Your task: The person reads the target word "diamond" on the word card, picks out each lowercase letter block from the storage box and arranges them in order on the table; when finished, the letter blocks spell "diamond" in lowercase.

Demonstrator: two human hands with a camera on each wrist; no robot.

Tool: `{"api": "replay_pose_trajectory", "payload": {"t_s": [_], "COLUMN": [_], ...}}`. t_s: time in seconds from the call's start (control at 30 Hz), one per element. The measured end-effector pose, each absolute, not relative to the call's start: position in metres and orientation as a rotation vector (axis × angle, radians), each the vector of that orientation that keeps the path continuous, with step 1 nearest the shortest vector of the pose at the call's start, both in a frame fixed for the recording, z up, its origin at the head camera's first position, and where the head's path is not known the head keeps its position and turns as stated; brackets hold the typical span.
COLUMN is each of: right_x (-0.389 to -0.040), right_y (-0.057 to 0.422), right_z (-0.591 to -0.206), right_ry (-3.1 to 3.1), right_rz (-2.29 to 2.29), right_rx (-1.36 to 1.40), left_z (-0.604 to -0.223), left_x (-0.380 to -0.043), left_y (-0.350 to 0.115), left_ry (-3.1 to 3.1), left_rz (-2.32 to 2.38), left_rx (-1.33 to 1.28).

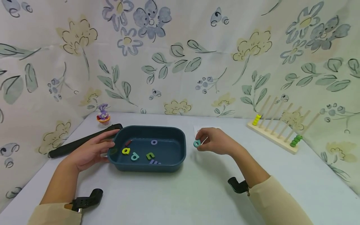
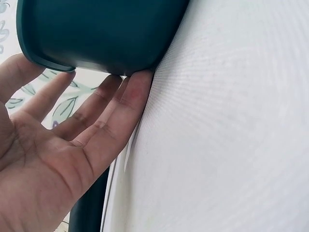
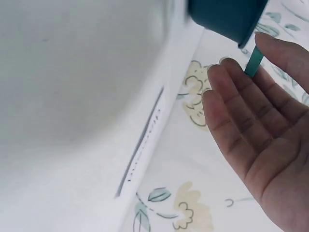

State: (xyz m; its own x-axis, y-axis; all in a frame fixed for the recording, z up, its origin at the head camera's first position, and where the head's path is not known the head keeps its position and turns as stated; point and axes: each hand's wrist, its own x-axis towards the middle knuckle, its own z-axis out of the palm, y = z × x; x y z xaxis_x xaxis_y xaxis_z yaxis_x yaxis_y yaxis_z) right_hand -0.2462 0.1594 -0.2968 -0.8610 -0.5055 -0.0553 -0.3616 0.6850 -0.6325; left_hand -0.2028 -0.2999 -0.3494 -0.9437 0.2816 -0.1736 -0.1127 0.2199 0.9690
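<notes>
My left hand (image 1: 92, 150) rests against the left end of a dark teal tray (image 1: 152, 168). In the left wrist view its fairly straight fingers (image 2: 137, 92) touch the tray wall, with fingertips at the rim too. Just beyond the tray's right end, my right hand (image 1: 216, 141) pinches a small teal letter (image 1: 197, 143) between thumb and fingers, edge-on in the right wrist view. Inside the tray lie a yellow letter (image 1: 126, 151), another teal letter (image 1: 135, 156), a green n (image 1: 150, 155), a purple o (image 1: 154, 142), a purple piece (image 1: 155, 162) and a dark red piece (image 1: 128, 143).
Behind the right hand lies a white card (image 3: 145, 142) with writing, partly hidden in the head view. A wooden peg abacus (image 1: 272, 136) with yellow and green beads stands back right. At back left are a long black object (image 1: 81, 142) and a purple figurine (image 1: 103, 114).
</notes>
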Motion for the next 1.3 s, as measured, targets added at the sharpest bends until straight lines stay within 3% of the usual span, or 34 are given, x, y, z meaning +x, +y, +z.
{"api": "replay_pose_trajectory", "payload": {"t_s": [1.3], "right_x": [-0.247], "right_y": [0.154], "right_z": [-0.330], "right_ry": [2.673], "right_rz": [-0.664], "right_rx": [-0.636], "left_z": [-0.351], "left_x": [-0.202], "left_y": [-0.302], "left_ry": [2.164], "left_rz": [1.815], "left_rx": [0.159]}}
